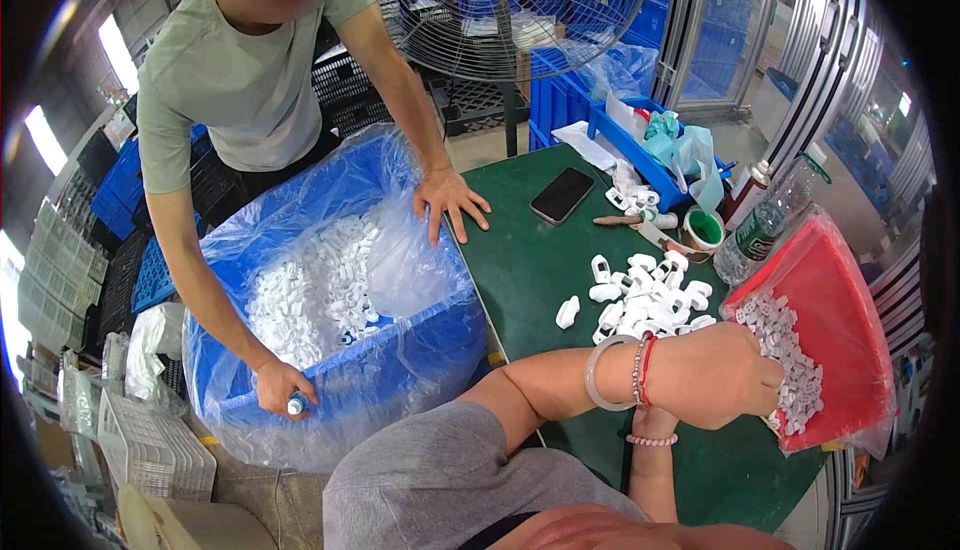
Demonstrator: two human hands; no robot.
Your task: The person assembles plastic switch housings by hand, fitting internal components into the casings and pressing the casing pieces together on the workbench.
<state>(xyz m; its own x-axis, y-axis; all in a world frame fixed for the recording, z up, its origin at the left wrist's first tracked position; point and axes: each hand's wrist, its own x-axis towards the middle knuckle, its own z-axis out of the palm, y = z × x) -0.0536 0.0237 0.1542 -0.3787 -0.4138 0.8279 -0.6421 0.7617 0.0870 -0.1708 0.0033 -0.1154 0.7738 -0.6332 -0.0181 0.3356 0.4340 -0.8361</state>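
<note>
Left hand (725, 375) reaching across the body, fingers curled at the mouth of a red bag (835, 340), touching the small white parts (790, 365) heaped inside; whether clamped on any of them, cannot tell. Right hand hidden beneath the left forearm, only a beaded wrist showing; grip impossible to judge. Seemingly midway through: one share of parts already in the bag, a loose pile (650, 300) waiting on the green worktop (540, 260), far more lying in the plastic-lined blue crate (330, 280). Parts hard, glossy, moulded, blocky with rounded ends; bag smooth red film; liner thin and crinkled. Co-worker in a grey-green shirt leaning over the crate, one hand on the worktop edge. Phone (562, 195) and bottle (765, 225) beyond.
</note>
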